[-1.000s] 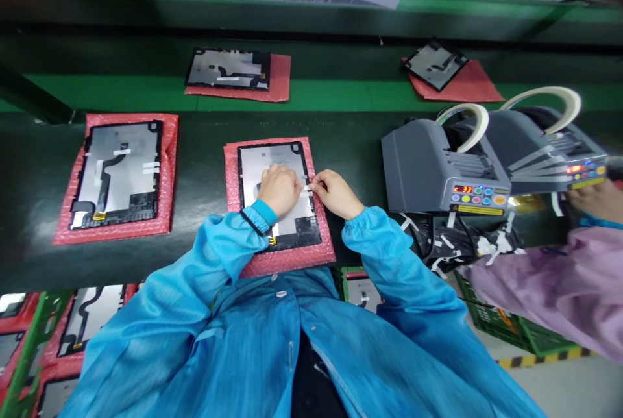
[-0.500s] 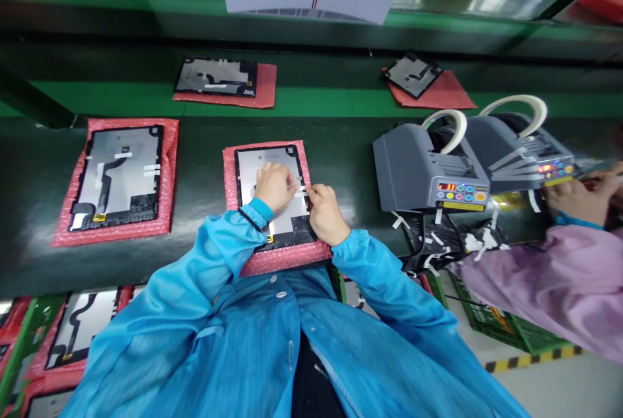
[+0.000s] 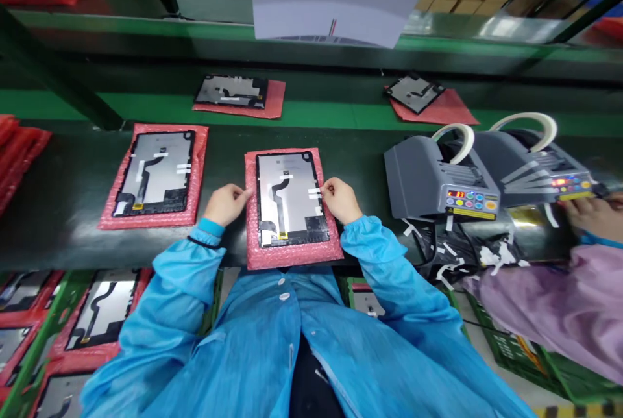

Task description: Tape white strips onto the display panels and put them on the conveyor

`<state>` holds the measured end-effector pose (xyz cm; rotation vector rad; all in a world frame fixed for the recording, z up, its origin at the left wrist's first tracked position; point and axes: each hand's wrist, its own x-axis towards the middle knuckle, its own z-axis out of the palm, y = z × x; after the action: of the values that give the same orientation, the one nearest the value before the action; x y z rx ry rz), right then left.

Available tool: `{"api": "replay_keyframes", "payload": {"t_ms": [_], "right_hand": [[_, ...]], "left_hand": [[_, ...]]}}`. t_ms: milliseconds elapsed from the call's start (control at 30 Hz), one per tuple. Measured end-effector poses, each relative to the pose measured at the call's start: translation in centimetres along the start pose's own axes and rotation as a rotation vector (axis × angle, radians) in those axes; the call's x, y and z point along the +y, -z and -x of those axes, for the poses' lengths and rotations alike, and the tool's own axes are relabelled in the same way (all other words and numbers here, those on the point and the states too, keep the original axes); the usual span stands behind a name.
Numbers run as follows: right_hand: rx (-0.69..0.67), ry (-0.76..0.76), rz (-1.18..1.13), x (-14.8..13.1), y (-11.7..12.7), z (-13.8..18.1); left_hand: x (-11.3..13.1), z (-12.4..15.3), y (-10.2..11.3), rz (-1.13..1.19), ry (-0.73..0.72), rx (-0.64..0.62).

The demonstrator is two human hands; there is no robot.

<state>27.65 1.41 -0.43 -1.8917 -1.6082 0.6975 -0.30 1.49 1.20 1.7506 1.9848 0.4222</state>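
Both your hands flank the screen (image 3: 302, 174), which lies on a pink bag (image 3: 292, 259) on the counter (image 3: 360, 152): left hand (image 3: 224, 204) at the bag's left edge, right hand (image 3: 342, 201) by the white tape (image 3: 315, 191), fingers narrow; whether they grip anything, I can't tell.

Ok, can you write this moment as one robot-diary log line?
left hand: at left edge of pink wrap | right hand: at right edge of panel, by white tape | panel: lying on pink wrap
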Motion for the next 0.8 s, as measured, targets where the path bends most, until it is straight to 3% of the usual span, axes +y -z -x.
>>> {"api": "replay_keyframes", "payload": {"t_ms": [133,233,300,400,533,600,700,800], "right_hand": [[0.134,-0.067,-0.208,-0.8,-0.2,0.4],[-0.017,-0.199,-0.561,-1.7,0.1,0.6],[-0.188,-0.179,-0.735,-3.1,0.1,0.3],[-0.304,-0.039,-0.826,-7.4,-2.0,-1.4],[-0.374,0.071,-0.633,-16.5,-9.9,-4.2],[-0.392,0.075,-0.450,-20.5,-14.4,-5.1],[-0.489,0.173,-0.108,-23.4,-18.7,-6.7],[-0.566,0.256,0.121,-23.7,-18.9,-10.4]], "left_hand": [[0.8,0.8,-2.4,0.084,-0.070,0.035],[1.9,1.4,-2.5,0.081,-0.082,0.093],[1.6,1.6,-1.1,0.082,-0.062,0.116],[-1.1,1.3,3.4,0.075,-0.011,0.211],[-7.9,-0.4,11.1,-0.027,0.191,0.386],[-11.1,-1.8,13.6,-0.084,0.299,0.397],[-14.3,-4.1,14.3,-0.135,0.362,0.342],[-16.1,-5.5,13.0,-0.145,0.396,0.293]]}}
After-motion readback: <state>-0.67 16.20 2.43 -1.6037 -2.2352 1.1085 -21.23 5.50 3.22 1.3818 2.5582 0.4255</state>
